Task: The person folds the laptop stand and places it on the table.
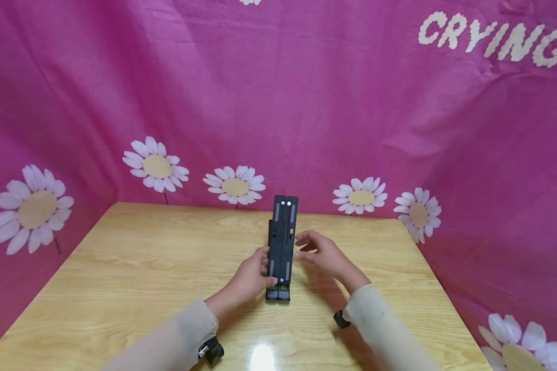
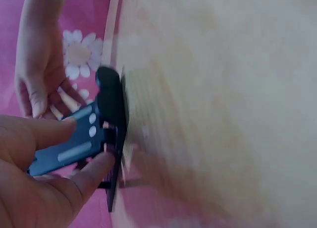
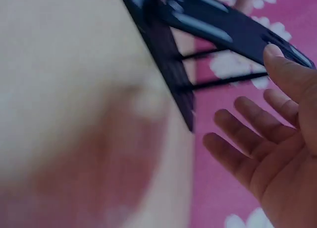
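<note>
Your left hand point(image 1: 247, 278) pinches the black stand point(image 1: 281, 247) near its lower end | your right hand point(image 1: 324, 253), fingers loose, beside it | likely light, stiff; hold its side edges

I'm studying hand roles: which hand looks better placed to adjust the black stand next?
Probably the right hand: its fingers are extended beside the stand, curled round nothing. The left hand grips it near the lower end, so seems better suited to steadying.
</note>
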Demonstrator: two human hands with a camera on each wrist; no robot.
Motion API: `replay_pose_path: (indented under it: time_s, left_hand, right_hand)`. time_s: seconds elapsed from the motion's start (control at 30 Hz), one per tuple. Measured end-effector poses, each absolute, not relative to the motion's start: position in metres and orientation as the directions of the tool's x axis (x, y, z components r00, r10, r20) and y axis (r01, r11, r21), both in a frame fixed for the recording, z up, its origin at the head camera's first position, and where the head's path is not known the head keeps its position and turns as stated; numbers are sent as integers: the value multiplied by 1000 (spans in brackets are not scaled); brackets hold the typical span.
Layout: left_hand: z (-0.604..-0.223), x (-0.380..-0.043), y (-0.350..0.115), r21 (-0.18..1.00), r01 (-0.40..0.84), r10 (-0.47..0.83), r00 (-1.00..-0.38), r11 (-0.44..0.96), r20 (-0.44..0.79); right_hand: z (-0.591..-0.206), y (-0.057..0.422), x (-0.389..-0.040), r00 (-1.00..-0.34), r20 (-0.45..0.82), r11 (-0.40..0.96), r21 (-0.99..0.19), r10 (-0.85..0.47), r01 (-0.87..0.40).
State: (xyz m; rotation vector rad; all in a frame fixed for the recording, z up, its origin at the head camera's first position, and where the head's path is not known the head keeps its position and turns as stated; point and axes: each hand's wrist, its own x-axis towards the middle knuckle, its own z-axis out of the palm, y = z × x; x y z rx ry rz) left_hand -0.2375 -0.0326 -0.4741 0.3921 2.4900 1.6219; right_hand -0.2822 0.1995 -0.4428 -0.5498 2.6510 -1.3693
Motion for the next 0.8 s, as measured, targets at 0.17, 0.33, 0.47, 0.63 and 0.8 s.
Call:
replay_pose_path:
  time_s: [0.17,0.33,0.47,0.63,0.8]
  left_hand:
    - [-474,-218,-30,922,119,293,-956,369,6]
    - [-474,-204,-27,862,161,282,-959,481,22]
    - [-477,-200,-26,801,194,260,-964,567,50]
    - [-480,-199,-25,779,208,255,-965,591,64]
    - [-481,-202,-28,795,228,291,-954,563,68]
  right_hand:
    - [-411,217,-305,-895,76,387,-883,-440,-266]
    - [-386,221,-328,-865,95,370,-877,-493,-308]
    - [-374,215,-338,-850,81,483,-793,-520,-371]
    - [-370,208,-342,-864,67,619,-670,-498,-409]
    - [-370,204,-341,-871,157,655,-601,-465,-458]
